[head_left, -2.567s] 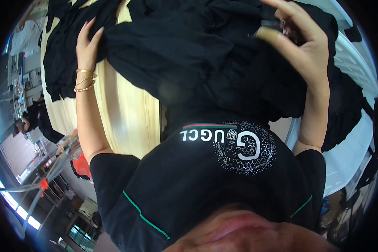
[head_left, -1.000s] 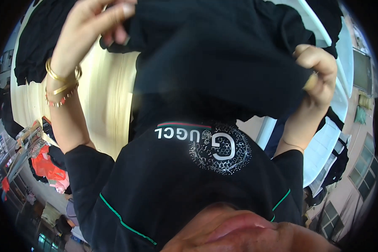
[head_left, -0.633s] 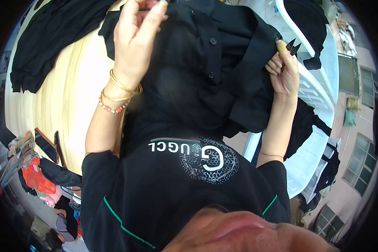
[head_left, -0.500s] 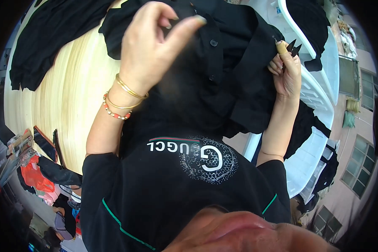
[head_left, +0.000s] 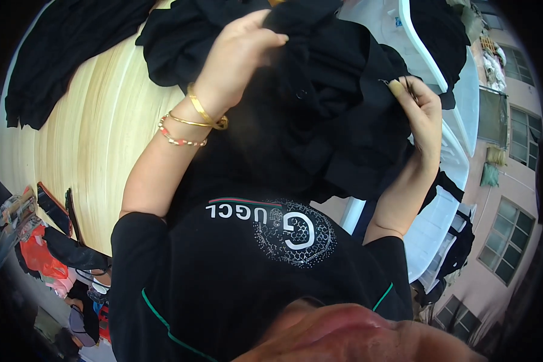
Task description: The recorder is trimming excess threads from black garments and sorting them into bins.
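Black garment (head_left: 319, 120) hangs bunched, no clear axis; left hand (head_left: 241, 51) grips its top, right hand (head_left: 419, 108) pinches its edge.

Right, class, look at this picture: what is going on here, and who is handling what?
A person holds up a black buttoned garment over a pale wooden table. The left hand grips the cloth near the top. The right hand pinches its edge, with a small dark tool between the fingers; what kind is unclear. More black garments lie on the table.
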The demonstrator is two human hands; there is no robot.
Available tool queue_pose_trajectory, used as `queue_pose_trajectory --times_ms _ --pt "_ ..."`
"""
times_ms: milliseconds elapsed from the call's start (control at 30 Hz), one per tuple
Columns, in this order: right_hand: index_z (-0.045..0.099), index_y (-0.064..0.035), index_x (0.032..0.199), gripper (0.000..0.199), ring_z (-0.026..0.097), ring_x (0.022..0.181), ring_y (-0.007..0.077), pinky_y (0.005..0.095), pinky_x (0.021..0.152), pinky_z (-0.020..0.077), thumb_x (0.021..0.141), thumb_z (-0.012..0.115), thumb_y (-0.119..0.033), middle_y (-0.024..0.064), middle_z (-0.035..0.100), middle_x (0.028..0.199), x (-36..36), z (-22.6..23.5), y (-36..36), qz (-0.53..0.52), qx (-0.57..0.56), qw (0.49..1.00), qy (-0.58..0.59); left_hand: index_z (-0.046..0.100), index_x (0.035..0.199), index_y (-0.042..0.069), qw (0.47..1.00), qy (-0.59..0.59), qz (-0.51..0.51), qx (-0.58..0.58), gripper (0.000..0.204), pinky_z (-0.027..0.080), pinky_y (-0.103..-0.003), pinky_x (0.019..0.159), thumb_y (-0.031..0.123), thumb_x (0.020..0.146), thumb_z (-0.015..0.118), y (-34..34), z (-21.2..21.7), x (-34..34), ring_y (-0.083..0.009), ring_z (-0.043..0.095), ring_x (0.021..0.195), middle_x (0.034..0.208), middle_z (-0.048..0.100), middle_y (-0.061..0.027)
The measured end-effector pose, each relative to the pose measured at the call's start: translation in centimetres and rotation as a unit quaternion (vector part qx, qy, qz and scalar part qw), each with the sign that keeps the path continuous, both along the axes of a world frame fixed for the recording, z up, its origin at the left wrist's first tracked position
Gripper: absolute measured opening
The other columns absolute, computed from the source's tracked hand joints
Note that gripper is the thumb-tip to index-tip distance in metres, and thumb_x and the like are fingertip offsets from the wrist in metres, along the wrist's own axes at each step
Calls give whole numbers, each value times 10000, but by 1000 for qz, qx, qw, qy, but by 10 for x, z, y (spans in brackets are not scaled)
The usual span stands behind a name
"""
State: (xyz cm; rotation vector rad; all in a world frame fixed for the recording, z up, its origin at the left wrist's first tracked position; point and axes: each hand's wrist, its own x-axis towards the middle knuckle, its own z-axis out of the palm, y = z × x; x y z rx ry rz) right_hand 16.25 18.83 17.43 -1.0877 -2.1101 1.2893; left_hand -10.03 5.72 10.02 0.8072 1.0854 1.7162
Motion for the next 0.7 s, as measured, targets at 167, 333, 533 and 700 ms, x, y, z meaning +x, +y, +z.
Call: queue_pose_trajectory --times_ms 167,333,533,700 --pt "630 -33 1097 254 419 669 47 208 594 311 889 659 -177 -48 467 739 -36 30 -7 31 180 983 -36 604 1149 -12 996 -37 84 3 257 472 -326 933 43 904 547 -7 -11 -6 -242 586 1107 1157 635 -125" --pt "603 -11 1143 254 411 713 53 203 615 312 920 620 -131 -32 461 803 -84 34 -25 188 214 958 -32 597 1126 -31 938 307 144 77 241 423 -337 1007 -13 891 544 -9 -21 -9 -327 537 1189 1250 577 -204" --pt "652 -46 1148 336 510 747 109 212 656 394 830 721 -133 23 569 881 -120 6 -18 275 327 904 17 590 1170 -34 867 456 133 149 261 446 -348 1019 -24 930 490 -19 -5 -16 -299 545 1204 1314 538 -218" --pt "673 -41 1144 363 503 700 121 224 607 388 787 739 -57 32 550 828 -126 4 -30 226 340 910 70 560 1059 -82 885 395 121 215 183 481 -299 799 29 925 501 -12 1 -13 -296 600 884 1051 621 -191"
